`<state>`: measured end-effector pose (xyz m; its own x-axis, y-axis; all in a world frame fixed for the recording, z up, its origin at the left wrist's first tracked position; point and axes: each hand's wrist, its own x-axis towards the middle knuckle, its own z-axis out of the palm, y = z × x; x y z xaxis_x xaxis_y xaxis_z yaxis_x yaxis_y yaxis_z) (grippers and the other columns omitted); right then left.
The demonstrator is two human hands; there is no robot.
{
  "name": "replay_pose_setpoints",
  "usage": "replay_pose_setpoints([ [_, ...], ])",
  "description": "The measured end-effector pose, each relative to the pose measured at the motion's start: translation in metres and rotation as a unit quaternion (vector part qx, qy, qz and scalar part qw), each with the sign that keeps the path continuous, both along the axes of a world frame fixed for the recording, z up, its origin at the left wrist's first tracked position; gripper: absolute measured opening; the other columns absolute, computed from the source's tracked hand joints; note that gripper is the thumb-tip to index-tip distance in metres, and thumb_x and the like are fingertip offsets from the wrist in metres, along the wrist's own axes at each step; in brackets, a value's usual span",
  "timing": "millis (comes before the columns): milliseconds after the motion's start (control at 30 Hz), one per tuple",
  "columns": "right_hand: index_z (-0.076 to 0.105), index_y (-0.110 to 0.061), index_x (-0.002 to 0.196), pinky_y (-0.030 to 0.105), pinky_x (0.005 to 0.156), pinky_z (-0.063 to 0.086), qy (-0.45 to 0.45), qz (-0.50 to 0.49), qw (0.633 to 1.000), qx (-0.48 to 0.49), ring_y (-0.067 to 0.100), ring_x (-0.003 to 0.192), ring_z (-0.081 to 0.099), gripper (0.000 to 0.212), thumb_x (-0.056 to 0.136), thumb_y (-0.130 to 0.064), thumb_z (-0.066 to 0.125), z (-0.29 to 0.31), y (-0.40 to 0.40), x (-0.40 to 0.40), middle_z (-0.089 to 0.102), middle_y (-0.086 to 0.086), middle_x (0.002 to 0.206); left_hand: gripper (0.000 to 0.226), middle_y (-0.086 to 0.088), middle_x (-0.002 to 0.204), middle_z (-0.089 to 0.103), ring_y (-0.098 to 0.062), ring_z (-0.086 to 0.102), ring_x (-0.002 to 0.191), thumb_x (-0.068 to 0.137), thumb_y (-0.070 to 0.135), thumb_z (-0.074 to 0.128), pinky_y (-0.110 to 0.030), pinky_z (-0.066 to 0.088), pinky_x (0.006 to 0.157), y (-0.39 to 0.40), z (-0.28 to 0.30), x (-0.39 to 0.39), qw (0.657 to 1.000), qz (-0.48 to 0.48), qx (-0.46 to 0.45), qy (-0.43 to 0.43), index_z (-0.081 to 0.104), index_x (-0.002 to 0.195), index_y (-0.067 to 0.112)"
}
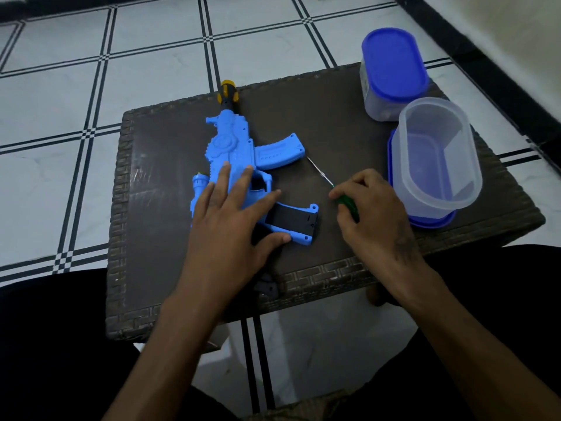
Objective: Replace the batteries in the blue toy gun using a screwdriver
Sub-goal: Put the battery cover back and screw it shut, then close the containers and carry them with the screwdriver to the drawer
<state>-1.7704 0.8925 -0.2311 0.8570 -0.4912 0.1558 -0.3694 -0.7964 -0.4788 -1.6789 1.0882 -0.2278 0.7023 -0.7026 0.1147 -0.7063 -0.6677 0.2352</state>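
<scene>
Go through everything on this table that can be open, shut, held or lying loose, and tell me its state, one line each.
blue toy gun: lying flat on the table, muzzle pointing away.
left hand: open, fingers spread flat, pressing on the gun.
right hand: gripping the screwdriver handle.
screwdriver: held, tip clear of the gun.
open container: lid off, sitting on a blue lid.
closed container: blue lid on.

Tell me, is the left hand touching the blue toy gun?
Touching. The head view shows the left hand lying flat on the blue toy gun, fingers spread over its body and the thumb against the grip.
</scene>
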Motion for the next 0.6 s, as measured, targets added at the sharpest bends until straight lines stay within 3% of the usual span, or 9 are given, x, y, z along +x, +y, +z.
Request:
replay_pose_setpoints([
  [67,0.07,-0.017,0.109,0.022,0.084,0.046,-0.002,-0.004,1.0,-0.003,0.018,0.104,0.054,0.023,0.089,-0.008,0.066,-0.001,0.0,-0.001,0.055,0.004,0.113,0.074,-0.002,0.159,0.04,-0.032,0.024,0.152,0.08,0.076,0.037,-0.052,0.023,0.12,-0.003,0.0,0.003,1.0,0.01,0.008,0.015,0.056,0.139,0.035],
  [233,0.068,-0.015,0.115,0.019,0.083,0.043,-0.005,-0.018,1.0,-0.012,0.019,0.106,0.054,0.026,0.09,-0.011,0.066,-0.004,-0.001,0.003,0.055,0.006,0.117,0.067,-0.001,0.139,0.057,-0.036,0.04,0.14,0.082,0.073,0.043,-0.056,0.035,0.109,-0.011,-0.006,-0.005,0.997,0.068,0.004,-0.029,0.061,0.131,0.031],
  [367,0.067,-0.013,0.12,0.019,0.085,0.041,-0.007,-0.024,0.999,-0.021,0.019,0.108,0.053,0.029,0.091,-0.01,0.064,-0.006,-0.003,0.001,0.053,0.007,0.12,0.065,-0.001,0.134,0.06,-0.037,0.04,0.139,0.084,0.074,0.046,-0.057,0.032,0.105,-0.017,-0.003,-0.012,0.992,0.127,0.008,-0.028,0.062,0.13,0.031],
  [600,0.067,-0.013,0.119,0.024,0.09,0.047,-0.019,-0.01,1.0,-0.018,0.019,0.108,0.053,0.03,0.09,-0.012,0.066,-0.008,-0.006,-0.002,0.053,0.007,0.12,0.062,-0.002,0.138,0.058,-0.035,0.036,0.142,0.087,0.072,0.05,-0.055,0.026,0.107,-0.018,-0.004,-0.016,0.991,0.134,0.004,-0.028,0.06,0.132,0.03],
])
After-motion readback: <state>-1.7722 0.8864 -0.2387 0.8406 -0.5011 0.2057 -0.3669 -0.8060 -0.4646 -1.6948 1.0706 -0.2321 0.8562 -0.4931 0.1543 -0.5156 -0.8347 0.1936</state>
